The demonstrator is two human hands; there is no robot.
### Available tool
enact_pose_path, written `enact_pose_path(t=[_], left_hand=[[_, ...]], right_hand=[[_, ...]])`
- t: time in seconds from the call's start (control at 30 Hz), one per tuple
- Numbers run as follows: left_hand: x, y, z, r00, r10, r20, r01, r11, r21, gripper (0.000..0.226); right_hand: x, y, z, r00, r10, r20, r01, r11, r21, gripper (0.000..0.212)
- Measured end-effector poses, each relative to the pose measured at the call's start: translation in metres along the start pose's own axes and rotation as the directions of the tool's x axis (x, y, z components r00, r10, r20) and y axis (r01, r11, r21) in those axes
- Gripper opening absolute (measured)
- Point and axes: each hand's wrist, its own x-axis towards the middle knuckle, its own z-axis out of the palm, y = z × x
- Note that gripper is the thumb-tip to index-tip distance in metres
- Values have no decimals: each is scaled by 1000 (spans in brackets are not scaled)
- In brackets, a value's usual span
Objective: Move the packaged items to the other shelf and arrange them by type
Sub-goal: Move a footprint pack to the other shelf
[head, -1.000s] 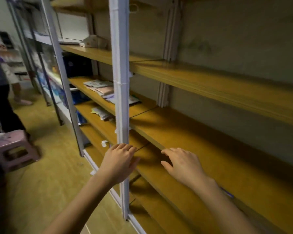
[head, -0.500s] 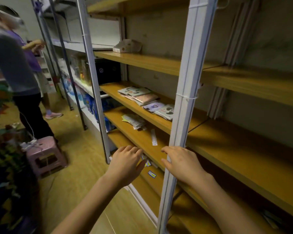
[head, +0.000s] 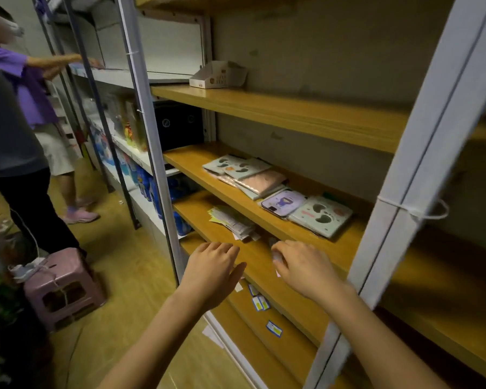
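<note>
It is best to take one kind at a time: the left hand (head: 211,273) hangs loose and empty just below the paper packets (head: 233,223), the right hand (head: 300,269) curls over something pale (head: 277,257) on the shelf (head: 257,262), gripping or not I cannot tell, and the flat packs (head: 267,178) lie just above it.
</note>
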Motion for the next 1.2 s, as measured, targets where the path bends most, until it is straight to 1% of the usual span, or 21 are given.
enact_pose_path(t=[0.07, 0.17, 0.23, 0.3, 0.37, 0.43, 0.53, 0.63, 0.7, 0.73, 0.8, 0.87, 0.9, 0.97, 1.1, 1.13, 1.2], left_hand=[[26, -17, 7, 1000, 22, 16, -22, 1000, -11, 44], [59, -36, 16, 998, 57, -2, -57, 998, 0, 45], [81, -49, 24, 997, 81, -10, -81, 996, -27, 44], [101, -59, 31, 995, 96, -2, -96, 993, -65, 42], [121, -66, 39, 991, 135, -20, -136, 989, -66, 38], [143, -73, 50, 987, 160, -15, -161, 985, -56, 43], [177, -81, 62, 971, 237, -21, -238, 969, -71, 49], [212, -81, 68, 942, 332, -46, -335, 938, -90, 46], [233, -79, 70, 918, 396, -23, -394, 907, -147, 43], [242, -78, 71, 902, 430, -30, -429, 889, -160, 39], [259, -75, 74, 867, 496, -46, -496, 851, -171, 31], [272, -72, 78, 841, 539, -54, -539, 823, -181, 29], [278, -71, 80, 829, 556, -51, -555, 811, -187, 30], [287, -68, 82, 807, 590, -33, -584, 789, -190, 34], [300, -67, 91, 758, 652, -26, -640, 736, -221, 45], [301, -66, 92, 744, 667, -26, -652, 718, -241, 47], [301, -65, 92, 720, 694, -13, -670, 689, -277, 50]], right_hand=[[28, 4, 0, 1000, 24, -7, -24, 1000, -11, 36], [61, 13, 0, 997, 80, -23, -81, 996, -48, 37], [83, 19, 4, 992, 127, -24, -128, 990, -53, 39], [99, 25, 7, 985, 172, -9, -172, 984, -46, 39], [114, 31, 9, 977, 211, -6, -211, 976, -52, 39], [126, 39, 10, 961, 278, -15, -278, 959, -45, 38], [138, 54, 11, 906, 422, -39, -423, 906, -26, 40], [144, 70, 9, 822, 563, -83, -567, 822, -50, 43], [145, 77, 6, 731, 676, -97, -682, 729, -62, 50], [145, 81, 4, 668, 738, -93, -744, 665, -61, 57], [145, 86, 2, 515, 855, -60, -857, 511, -68, 78], [143, 91, 4, 376, 927, -2, -922, 374, -99, 99], [143, 92, 6, 326, 945, 27, -940, 327, -95, 107], [142, 96, 11, 266, 961, 76, -962, 270, -50, 110], [146, 96, 13, 202, 972, 122, -979, 197, 50, 97], [147, 95, 13, 178, 977, 118, -983, 171, 67, 98], [150, 91, 10, 131, 989, 66, -988, 125, 90, 105]])
